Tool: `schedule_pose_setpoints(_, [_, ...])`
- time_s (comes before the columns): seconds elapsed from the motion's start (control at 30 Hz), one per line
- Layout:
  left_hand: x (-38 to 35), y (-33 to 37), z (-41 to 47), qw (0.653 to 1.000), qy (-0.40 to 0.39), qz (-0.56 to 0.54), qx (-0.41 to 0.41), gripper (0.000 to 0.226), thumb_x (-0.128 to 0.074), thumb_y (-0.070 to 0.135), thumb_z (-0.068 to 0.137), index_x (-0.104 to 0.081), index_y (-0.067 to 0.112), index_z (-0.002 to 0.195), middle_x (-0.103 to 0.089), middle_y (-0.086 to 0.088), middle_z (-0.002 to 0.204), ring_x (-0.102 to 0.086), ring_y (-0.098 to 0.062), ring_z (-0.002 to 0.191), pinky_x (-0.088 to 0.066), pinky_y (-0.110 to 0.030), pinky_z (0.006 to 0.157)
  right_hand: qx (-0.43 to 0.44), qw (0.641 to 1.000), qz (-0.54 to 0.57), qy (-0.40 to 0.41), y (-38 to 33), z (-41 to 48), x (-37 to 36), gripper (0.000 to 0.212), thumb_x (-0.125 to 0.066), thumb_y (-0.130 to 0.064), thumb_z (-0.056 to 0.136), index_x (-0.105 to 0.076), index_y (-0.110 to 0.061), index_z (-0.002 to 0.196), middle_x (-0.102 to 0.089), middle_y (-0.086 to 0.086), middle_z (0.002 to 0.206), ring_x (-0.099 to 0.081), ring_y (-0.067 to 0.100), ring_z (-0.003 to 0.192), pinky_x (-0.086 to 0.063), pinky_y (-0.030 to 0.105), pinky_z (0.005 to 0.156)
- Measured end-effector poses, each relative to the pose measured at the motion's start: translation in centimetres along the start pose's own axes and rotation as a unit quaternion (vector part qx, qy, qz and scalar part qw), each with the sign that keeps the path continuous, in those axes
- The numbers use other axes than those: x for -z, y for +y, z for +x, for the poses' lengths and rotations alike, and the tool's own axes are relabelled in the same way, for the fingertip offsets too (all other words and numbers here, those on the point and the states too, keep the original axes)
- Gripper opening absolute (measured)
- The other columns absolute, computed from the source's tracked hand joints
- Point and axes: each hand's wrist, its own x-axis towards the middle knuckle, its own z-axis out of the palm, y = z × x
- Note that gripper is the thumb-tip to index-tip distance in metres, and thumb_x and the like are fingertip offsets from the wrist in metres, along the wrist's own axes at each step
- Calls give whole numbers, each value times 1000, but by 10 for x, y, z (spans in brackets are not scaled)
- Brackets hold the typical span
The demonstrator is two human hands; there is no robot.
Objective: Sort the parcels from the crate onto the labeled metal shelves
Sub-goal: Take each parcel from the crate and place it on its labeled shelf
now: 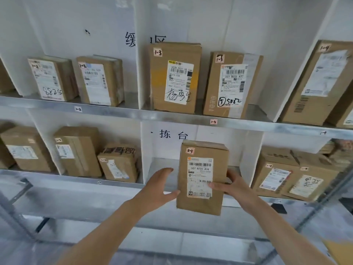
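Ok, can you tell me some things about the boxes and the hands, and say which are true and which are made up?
1. The brown cardboard parcel in the hands has a little tag reading 2-3. True.
2. Only one hand is at the parcel. False: the left hand touches its left edge and the right hand grips its right side.
3. The tall brown cardboard box with a yellow patch on the upper shelf is tagged 1-3. True.
4. The shelves are made of wood. False: the grey shelf edge is metal.
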Motion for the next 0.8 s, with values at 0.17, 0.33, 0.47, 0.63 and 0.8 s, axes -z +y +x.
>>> schedule_pose_setpoints(0.17, [4, -30, 27, 999, -10, -6, 45, 76, -61, 50, 87, -23, 25, 147, -23, 10, 154, -24, -6, 140, -24, -25, 114, -21, 1000, 10, -5, 12, 53, -19, 85, -95, -25, 54, -54, -22, 129, -68, -5, 122, -71, 13, 102, -57, 42, 91])
schedule_pose_setpoints(0.33, [6, -46, 75, 998, -1, -12, 66, 73, -64, 45, 86, -27, 24, 146, -31, 9, 148, -26, -7, 138, -25, -22, 108, -38, 999, 22, -12, 29, 118, -34, 86, -95, -18, 52, -51, -20, 125, -64, -8, 122, -69, 16, 104, -56, 35, 88])
schedule_pose_setpoints(0.47, [1, -61, 107, 996, -13, -11, 88, 69, -65, 38, 87, -29, 22, 144, -33, 5, 145, -27, -8, 135, -21, -17, 104, -49, 998, 46, -18, 46, 161, -42, 81, -93, -8, 58, -49, -17, 126, -63, -6, 124, -67, 20, 108, -56, 34, 88])
schedule_pose_setpoints(0.63, [-4, -81, 126, 994, -39, 12, 105, 75, -65, 42, 87, -26, 17, 146, -31, 0, 149, -26, -12, 138, -21, -19, 105, -62, 995, 68, -27, 60, 198, -46, 77, -89, 4, 59, -49, -19, 120, -60, -4, 127, -62, 21, 115, -55, 33, 89])
schedule_pose_setpoints(0.8, [-6, -102, 136, 994, -43, 11, 100, 72, -67, 41, 85, -32, 13, 141, -38, -1, 143, -32, -14, 134, -22, -13, 100, -70, 996, 49, -39, 66, 215, -62, 77, -88, 7, 61, -46, -21, 120, -57, -6, 129, -57, 19, 119, -54, 25, 80])
